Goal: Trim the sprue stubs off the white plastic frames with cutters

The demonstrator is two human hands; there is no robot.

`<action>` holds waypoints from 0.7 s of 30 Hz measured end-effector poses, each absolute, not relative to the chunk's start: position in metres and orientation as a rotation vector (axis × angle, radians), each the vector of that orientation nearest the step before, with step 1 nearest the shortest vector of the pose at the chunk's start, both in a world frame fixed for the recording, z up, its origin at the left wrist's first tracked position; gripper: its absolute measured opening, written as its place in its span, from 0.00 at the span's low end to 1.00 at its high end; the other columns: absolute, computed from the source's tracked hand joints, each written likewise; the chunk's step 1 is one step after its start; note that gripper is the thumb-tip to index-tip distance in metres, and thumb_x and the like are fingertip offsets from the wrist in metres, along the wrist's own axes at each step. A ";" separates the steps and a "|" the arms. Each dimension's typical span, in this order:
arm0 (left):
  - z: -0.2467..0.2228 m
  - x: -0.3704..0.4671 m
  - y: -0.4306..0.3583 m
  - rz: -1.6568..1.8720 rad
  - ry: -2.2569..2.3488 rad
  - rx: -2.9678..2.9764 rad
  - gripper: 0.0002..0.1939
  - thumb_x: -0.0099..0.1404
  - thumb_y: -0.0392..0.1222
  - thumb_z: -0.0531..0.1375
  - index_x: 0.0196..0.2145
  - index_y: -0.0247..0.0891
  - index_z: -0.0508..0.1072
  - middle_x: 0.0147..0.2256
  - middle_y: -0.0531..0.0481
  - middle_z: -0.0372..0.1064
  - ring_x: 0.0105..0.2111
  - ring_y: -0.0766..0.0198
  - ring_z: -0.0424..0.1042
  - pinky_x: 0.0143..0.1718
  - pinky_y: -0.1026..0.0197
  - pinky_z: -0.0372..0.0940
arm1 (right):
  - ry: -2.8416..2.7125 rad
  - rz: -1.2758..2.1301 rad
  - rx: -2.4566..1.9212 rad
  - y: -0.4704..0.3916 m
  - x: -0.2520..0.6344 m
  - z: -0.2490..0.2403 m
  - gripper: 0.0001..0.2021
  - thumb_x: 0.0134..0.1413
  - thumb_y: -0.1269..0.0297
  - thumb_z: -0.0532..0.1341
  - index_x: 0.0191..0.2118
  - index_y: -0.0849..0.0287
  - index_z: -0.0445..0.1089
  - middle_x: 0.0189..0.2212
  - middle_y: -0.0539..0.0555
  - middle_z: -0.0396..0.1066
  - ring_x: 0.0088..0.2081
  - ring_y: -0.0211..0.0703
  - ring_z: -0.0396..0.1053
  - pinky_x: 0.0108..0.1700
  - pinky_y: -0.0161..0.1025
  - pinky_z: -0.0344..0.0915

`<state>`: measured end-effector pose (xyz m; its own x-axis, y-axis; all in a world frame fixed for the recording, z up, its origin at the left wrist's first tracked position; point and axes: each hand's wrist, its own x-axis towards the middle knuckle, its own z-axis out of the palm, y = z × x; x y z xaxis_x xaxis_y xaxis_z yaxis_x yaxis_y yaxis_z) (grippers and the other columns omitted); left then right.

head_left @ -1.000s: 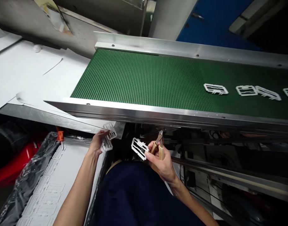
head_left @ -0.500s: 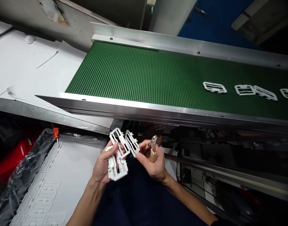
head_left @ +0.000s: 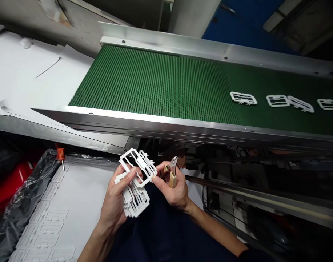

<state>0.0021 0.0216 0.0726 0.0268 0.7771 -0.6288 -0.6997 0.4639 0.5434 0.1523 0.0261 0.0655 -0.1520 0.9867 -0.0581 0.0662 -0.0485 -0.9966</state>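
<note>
Several white plastic frames are gripped in my left hand, its thumb pressed on top of them. One upper frame tilts up toward the conveyor. My right hand holds side cutters with tan handles, their metal jaws pointing up and away. With thumb and fingertips, this hand also pinches the right edge of the upper frames. How many frames it pinches I cannot tell, since they overlap.
A green conveyor belt with metal side rails runs across ahead, carrying several white frames at the right. At lower left, a bag-lined box holds rows of flat frames beside an orange-handled tool. White sheets cover the left table.
The frame pinched by my right hand has come left against the frames in my left hand and now overlaps them. The whole view has shifted slightly.
</note>
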 end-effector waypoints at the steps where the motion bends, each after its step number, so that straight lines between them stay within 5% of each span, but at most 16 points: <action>1: 0.074 0.002 0.021 1.141 1.044 0.087 0.10 0.54 0.37 0.65 0.35 0.39 0.70 0.27 0.52 0.66 0.21 0.68 0.65 0.19 0.69 0.62 | -1.343 1.335 -1.212 0.026 0.152 0.065 0.08 0.51 0.68 0.62 0.37 0.57 0.63 0.31 0.50 0.63 0.32 0.37 0.63 0.37 0.35 0.63; 21: 0.082 0.004 0.013 1.154 1.043 0.030 0.11 0.53 0.37 0.66 0.34 0.37 0.70 0.28 0.50 0.66 0.23 0.68 0.65 0.20 0.70 0.63 | -1.344 1.296 -1.198 0.022 0.150 0.066 0.08 0.51 0.66 0.62 0.37 0.57 0.63 0.31 0.51 0.64 0.32 0.38 0.63 0.37 0.37 0.63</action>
<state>0.0043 0.0132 0.0815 0.0149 0.7544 -0.6563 -0.7288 0.4576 0.5094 0.1496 0.0221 0.0656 -0.1354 0.9905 -0.0224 0.0586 -0.0145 -0.9982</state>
